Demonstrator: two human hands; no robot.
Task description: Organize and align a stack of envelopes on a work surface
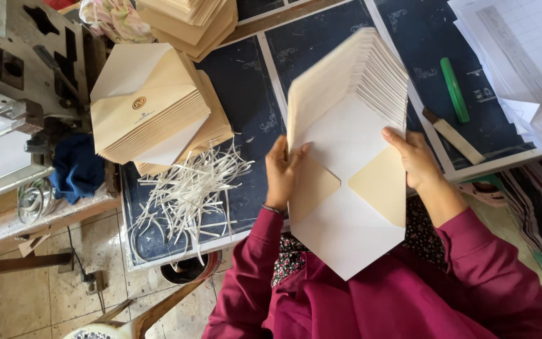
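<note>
Stack of unfolded cream envelopes (346, 157), held upright over the dark worktable (246, 81); left hand (283, 172) and right hand (416, 157) clasp opposite edges. Squaring the stack likely calls for even pressure from both sides. Paper trimmings (189, 188) and finished envelope piles (148, 103) lie left

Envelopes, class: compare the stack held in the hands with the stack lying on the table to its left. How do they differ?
The held stack is gripped at both sides by the left hand and right hand; the table stack lies untouched. The held stack is fanned, with flaps open; the table stack is squared, with flaps folded shut. The table stack's top envelope bears a round emblem; the held one shows none. Both are cream paper.
</note>
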